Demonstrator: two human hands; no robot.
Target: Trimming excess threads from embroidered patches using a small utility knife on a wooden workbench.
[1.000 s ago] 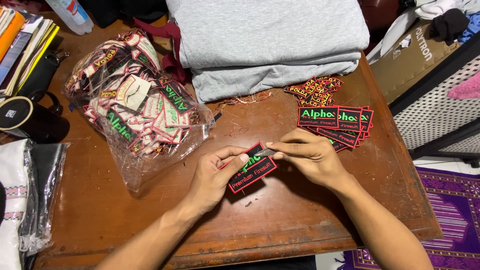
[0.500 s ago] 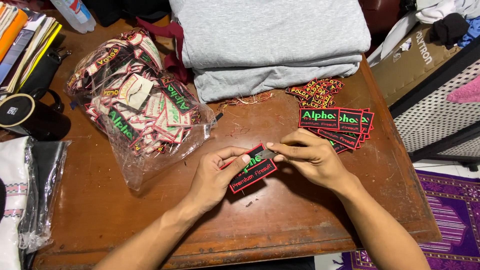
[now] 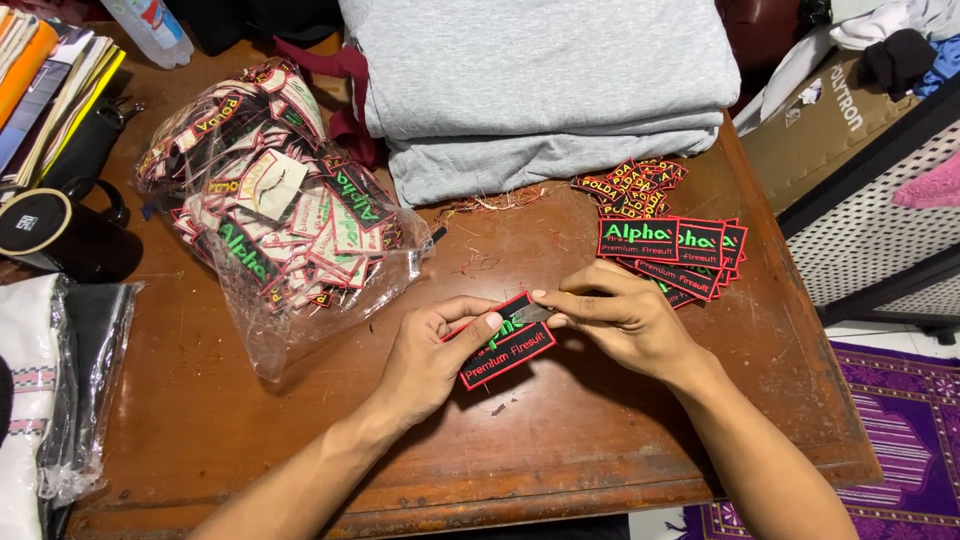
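**Desk:** What do we see at the centre?

**Photographer:** Two bare hands meet over a worn brown wooden table (image 3: 560, 450). The left hand (image 3: 435, 360) grips a black embroidered patch (image 3: 505, 350) with a red border and green and red lettering, thumb pressed on its face and fingers curled beneath. The patch sits tilted, near the front middle of the table, just above the wood.

**Desk:** And the other hand?

**Photographer:** The right hand (image 3: 625, 325) is closed in a pinch on a small grey metal tool (image 3: 532, 314), its tip touching the patch's far edge. Whether it is a blade or clippers I cannot tell.

**Desk:** What surrounds them?

**Photographer:** Just beyond the right hand lies a fanned stack of matching black patches (image 3: 675, 250), and behind that a heap of smaller red and yellow patches (image 3: 630, 185). To the left, a clear plastic bag (image 3: 270, 230) bulges with mixed patches, some lying back side up. At the far middle rests a pile of folded grey cloth (image 3: 540, 90), with loose thread ends (image 3: 490, 205) scattered on the wood before it.

**Desk:** The edges?

**Photographer:** A black mug (image 3: 60, 235) stands at the left edge, with stacked books (image 3: 45, 70) behind it and white cloth in plastic wrap (image 3: 45, 400) nearer. On the right, off the table, are a brown cardboard box (image 3: 820, 120), a black rack with a white perforated panel (image 3: 880, 220) and a purple patterned rug (image 3: 900, 440) on the floor.
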